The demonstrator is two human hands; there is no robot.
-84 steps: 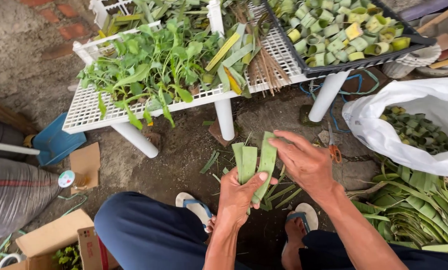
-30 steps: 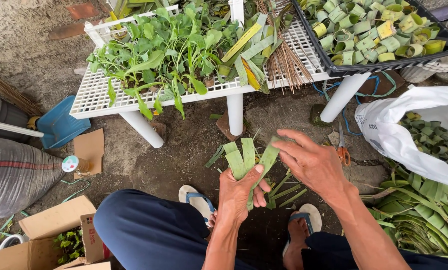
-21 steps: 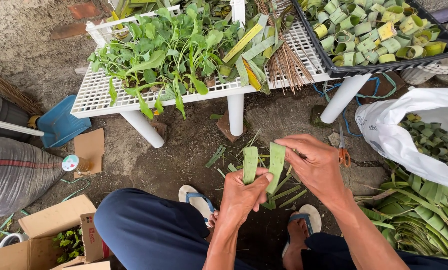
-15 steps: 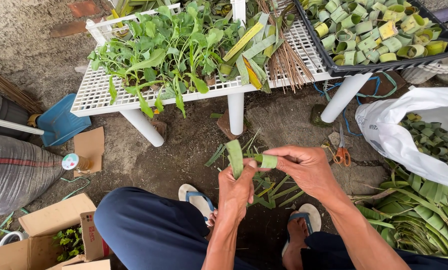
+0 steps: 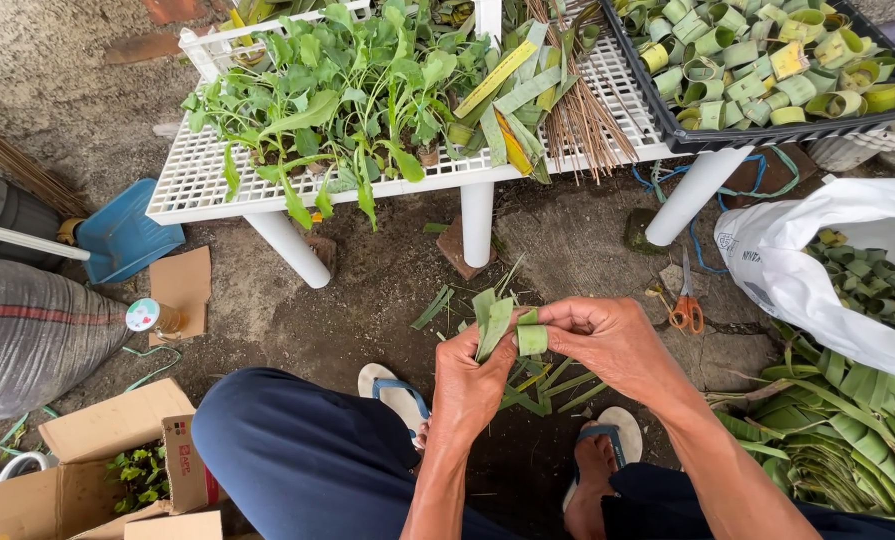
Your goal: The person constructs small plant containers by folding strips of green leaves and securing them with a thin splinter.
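Note:
My left hand (image 5: 475,375) grips a few green leaf strips (image 5: 491,318) that stand up from its fingers. My right hand (image 5: 607,340) pinches one leaf strip end (image 5: 532,339), curled over into a loop beside the left thumb. Both hands meet above my knees and sandalled feet. Cut leaf scraps (image 5: 547,380) lie on the ground under them.
A white slatted table (image 5: 207,185) carries green seedlings (image 5: 337,95), sticks and a black tray of rolled leaf rings (image 5: 757,70). Orange scissors (image 5: 684,300) lie on the ground. A white bag (image 5: 817,270), a long-leaf pile (image 5: 847,440), cardboard boxes (image 5: 107,460) and a blue dustpan (image 5: 122,235) surround me.
The right hand has bent one upright leaf strip down and curled it toward the left hand. The left hand kept hold of the other strips.

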